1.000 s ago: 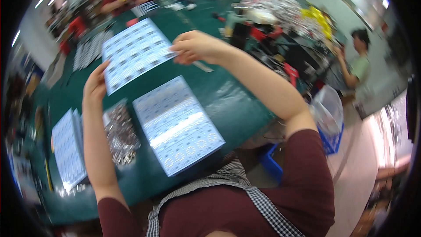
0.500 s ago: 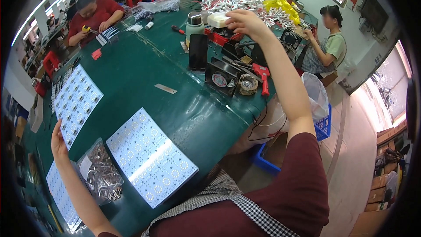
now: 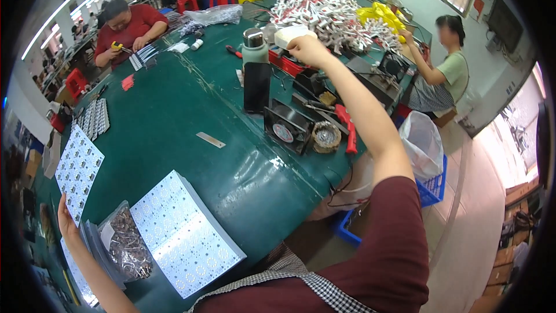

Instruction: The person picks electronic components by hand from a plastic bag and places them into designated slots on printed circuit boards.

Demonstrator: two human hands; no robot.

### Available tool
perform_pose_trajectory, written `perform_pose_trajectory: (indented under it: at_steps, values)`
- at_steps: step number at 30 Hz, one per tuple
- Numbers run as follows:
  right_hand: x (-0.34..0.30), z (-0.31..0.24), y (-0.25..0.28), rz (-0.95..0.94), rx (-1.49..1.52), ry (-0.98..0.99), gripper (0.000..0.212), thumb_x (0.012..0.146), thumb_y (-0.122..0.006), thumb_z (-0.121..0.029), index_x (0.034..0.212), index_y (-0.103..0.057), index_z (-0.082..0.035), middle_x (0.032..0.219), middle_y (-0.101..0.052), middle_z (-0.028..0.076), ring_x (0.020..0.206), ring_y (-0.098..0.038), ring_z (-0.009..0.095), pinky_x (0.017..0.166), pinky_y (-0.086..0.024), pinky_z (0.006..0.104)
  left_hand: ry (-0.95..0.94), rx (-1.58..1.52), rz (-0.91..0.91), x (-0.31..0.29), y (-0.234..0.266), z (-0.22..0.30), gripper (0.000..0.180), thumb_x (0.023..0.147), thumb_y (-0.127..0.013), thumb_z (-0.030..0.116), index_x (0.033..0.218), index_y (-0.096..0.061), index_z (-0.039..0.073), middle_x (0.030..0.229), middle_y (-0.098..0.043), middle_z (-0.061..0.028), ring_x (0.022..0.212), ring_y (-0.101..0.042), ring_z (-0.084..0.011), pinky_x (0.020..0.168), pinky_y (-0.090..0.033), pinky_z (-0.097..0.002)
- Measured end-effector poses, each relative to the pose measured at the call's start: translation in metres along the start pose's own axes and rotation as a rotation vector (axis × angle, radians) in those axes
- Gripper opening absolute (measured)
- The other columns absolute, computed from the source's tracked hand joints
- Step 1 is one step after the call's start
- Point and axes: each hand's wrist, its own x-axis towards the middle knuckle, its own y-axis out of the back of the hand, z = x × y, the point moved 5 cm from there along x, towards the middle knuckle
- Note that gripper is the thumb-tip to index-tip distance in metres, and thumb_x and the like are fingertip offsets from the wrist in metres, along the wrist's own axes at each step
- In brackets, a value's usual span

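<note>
At the left, my left hand [image 3: 68, 218] grips the lower edge of a white circuit board panel [image 3: 81, 168] dotted with dark components, which is held up and tilted. My right hand [image 3: 311, 51] reaches far across the table with its fingers closed, touching or just in front of a white box [image 3: 293, 36]. What those fingers pinch, if anything, is hidden. Nearer me lies a stack of white circuit board panels [image 3: 188, 235], with a clear bag of small metal-legged parts [image 3: 127, 246] to its left. A green bottle [image 3: 255, 49] and a dark phone [image 3: 256, 88] stand left of my right arm.
Below my right forearm are a black fan [image 3: 285, 128], a round brown dish [image 3: 326, 137] and a red-handled tool [image 3: 346, 127]. A metal strip [image 3: 210, 139] lies mid-table. White parts are heaped [image 3: 324, 17] at the back. Two co-workers sit at the far left and right.
My right hand has come down to the white box, and its spread fingers have closed. The panel in my left hand has moved lower and left. The whole view has shifted slightly.
</note>
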Motion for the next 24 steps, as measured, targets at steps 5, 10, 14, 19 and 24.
perform_pose_trajectory:
  at_steps: [5, 10, 14, 19, 24]
  values:
    - [0.070, 0.054, -0.085, -0.233, -0.399, -0.009, 0.029, 0.079, -0.052, -0.011, 0.102, -0.068, -0.005, 0.107, -0.065, 0.020, 0.101, -0.063, 0.034, 0.086, -0.050, 0.0436, -0.024, 0.046, 0.089, -0.020, -0.023, -0.020, 0.028, 0.091, -0.059, 0.016, 0.114, -0.061, 0.001, 0.110, -0.067, -0.0104, 0.094, -0.066, -0.0216, 0.083, -0.054, -0.0339]
    - [0.102, 0.046, -0.116, -0.380, -0.446, -0.085, 0.032, 0.081, -0.051, -0.010, 0.110, -0.063, -0.005, 0.113, -0.063, 0.019, 0.106, -0.061, 0.034, 0.087, -0.049, 0.0448, -0.079, 0.006, 0.178, -0.083, 0.001, 0.009, 0.030, 0.091, -0.058, 0.014, 0.117, -0.059, -0.002, 0.111, -0.066, -0.0127, 0.098, -0.065, -0.0235, 0.086, -0.053, -0.0355]
    - [0.108, 0.071, -0.133, -0.379, -0.498, -0.074, 0.027, 0.082, -0.050, -0.011, 0.103, -0.066, -0.005, 0.110, -0.064, 0.019, 0.103, -0.062, 0.034, 0.085, -0.050, 0.0446, -0.082, -0.015, 0.251, -0.101, 0.011, 0.013, 0.029, 0.091, -0.058, 0.013, 0.116, -0.060, -0.002, 0.110, -0.066, -0.0140, 0.097, -0.066, -0.0244, 0.085, -0.054, -0.0359]
    - [0.119, 0.091, -0.118, 0.017, -0.320, -0.250, 0.021, 0.081, -0.058, -0.014, 0.096, -0.070, -0.006, 0.101, -0.067, 0.018, 0.094, -0.065, 0.034, 0.083, -0.051, 0.0438, -0.091, 0.007, 0.286, -0.114, 0.015, 0.021, 0.028, 0.091, -0.058, 0.013, 0.115, -0.060, -0.002, 0.109, -0.066, -0.0140, 0.097, -0.066, -0.0243, 0.084, -0.054, -0.0360]
    - [0.128, 0.141, -0.085, 0.255, 0.338, -0.389, 0.020, 0.074, -0.067, -0.026, 0.080, -0.074, -0.008, 0.073, -0.069, 0.012, 0.068, -0.067, 0.024, 0.064, -0.053, 0.0346, -0.087, 0.023, 0.281, -0.086, 0.016, 0.008, 0.028, 0.092, -0.057, 0.013, 0.115, -0.061, -0.001, 0.109, -0.067, -0.0122, 0.096, -0.066, -0.0230, 0.084, -0.054, -0.0347]
